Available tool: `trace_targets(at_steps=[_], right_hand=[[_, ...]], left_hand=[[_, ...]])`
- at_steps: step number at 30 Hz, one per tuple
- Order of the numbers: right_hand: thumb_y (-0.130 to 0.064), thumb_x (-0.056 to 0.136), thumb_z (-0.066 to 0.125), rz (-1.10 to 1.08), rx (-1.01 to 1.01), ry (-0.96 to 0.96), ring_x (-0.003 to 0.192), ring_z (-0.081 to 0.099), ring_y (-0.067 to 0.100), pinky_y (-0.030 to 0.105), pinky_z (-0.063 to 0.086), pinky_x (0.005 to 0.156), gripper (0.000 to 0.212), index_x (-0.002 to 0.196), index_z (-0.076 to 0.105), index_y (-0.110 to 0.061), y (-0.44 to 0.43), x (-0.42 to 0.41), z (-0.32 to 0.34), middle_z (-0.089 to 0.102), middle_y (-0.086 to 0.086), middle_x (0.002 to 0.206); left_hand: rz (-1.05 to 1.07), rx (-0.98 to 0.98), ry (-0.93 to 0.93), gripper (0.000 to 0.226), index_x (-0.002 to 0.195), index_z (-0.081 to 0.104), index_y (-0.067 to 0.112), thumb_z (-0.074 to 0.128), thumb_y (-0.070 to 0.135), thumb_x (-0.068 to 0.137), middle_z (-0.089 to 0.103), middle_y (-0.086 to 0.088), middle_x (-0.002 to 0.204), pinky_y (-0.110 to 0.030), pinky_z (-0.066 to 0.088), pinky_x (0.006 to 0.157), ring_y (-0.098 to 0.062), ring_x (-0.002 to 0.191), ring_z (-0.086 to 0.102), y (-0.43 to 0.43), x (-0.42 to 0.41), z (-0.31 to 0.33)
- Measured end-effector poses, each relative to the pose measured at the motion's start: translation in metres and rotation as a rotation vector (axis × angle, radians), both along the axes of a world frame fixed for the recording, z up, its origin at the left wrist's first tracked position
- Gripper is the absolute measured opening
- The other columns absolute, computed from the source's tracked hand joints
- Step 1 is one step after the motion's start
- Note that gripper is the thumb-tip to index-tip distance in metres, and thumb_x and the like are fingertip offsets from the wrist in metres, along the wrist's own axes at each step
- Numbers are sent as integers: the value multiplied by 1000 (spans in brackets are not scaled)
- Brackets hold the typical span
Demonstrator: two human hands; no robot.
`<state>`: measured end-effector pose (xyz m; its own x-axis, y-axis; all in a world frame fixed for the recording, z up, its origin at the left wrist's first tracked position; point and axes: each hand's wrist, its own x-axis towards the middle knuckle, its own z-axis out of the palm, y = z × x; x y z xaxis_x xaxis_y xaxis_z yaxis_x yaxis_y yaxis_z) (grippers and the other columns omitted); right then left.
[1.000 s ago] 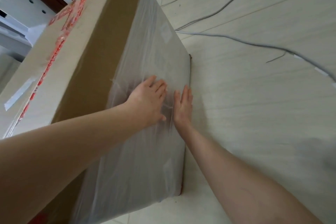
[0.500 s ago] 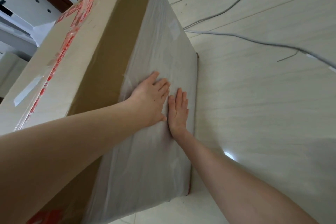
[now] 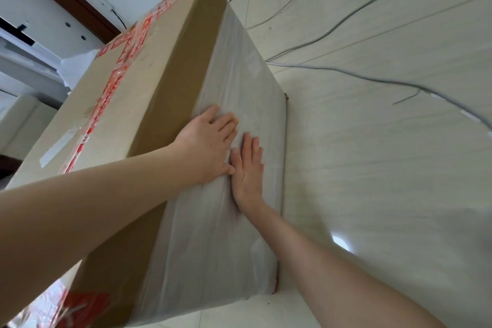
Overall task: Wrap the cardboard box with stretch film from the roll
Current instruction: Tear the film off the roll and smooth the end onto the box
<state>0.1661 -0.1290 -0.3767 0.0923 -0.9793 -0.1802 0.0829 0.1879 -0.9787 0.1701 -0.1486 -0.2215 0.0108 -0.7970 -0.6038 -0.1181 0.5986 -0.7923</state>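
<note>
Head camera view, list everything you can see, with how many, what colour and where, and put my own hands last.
cardboard box: one, brown, standing on the floor, fills left and centre
stretch film: one cloudy clear layer, over the box's right side face
tape: red printed strips, along the box's top
floor: pale tiles, right half
cables: several, grey, trailing across the floor at upper right
wall: white with a dark brown strip, upper left
left hand: flat on the film, fingers spread
right hand: flat on the film, beside the left
</note>
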Motion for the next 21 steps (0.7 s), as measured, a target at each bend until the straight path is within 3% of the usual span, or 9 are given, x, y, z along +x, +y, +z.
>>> trace_targets(at_steps=[11, 16, 21], right_hand=[[-40, 103, 24, -23, -2, 22, 148, -6, 17, 39, -2, 120, 55, 152, 6, -25, -8, 10, -3, -2, -1, 161], [-40, 103, 23, -151, 117, -108, 148, 2, 16, 37, 2, 120, 54, 152, 13, -21, -23, -9, -1, 8, 1, 161], [-48, 100, 16, -22, -54, 51, 148, -5, 19, 39, 0, 119, 59, 153, 6, -24, -8, 5, 7, -1, 0, 161]], left_hand=[[-25, -16, -10, 68, 151, -6, 8, 8, 51, 99, -12, -10, 159, -45, -6, 118, -24, 147, -11, -3, 6, 2], [-42, -119, 31, 66, 150, -6, 3, 9, 45, 101, -10, -14, 158, -41, -4, 119, -27, 147, -10, -9, -6, 14], [-16, -17, 33, 69, 150, -7, 5, 8, 50, 100, -9, -12, 159, -44, -6, 118, -24, 147, -10, 5, -7, 6]])
